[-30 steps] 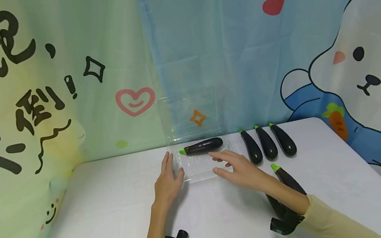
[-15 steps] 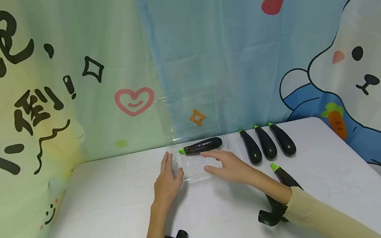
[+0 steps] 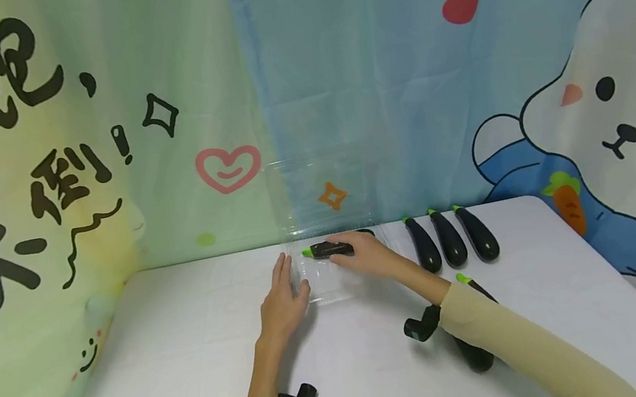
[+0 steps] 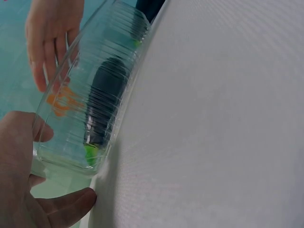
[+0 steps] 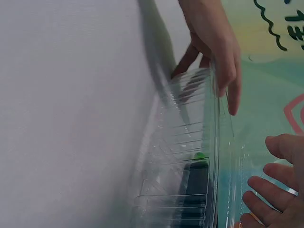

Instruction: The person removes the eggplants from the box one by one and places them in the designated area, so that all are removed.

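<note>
A clear plastic box (image 3: 330,285) with its lid (image 3: 316,185) raised stands at the table's back edge. My left hand (image 3: 281,309) holds the box's left side, thumb over the rim and fingers outside. One dark eggplant (image 3: 328,249) lies crosswise in the box, green tip to the left; it also shows through the plastic in the left wrist view (image 4: 105,102). Over this eggplant's right part is my right hand (image 3: 365,253), thumb on the near side. In the right wrist view the fingers (image 5: 268,190) are spread and loose; contact with the eggplant cannot be made out.
Three eggplants (image 3: 450,239) lie side by side right of the box. Nearer, more eggplant (image 3: 475,353) shows partly under my right forearm. A printed curtain (image 3: 207,105) hangs right behind the white table (image 3: 181,353).
My right hand has moved left and forward from the box's near right side to over the eggplant, covering its right part. The left hand and the box keep their places.
</note>
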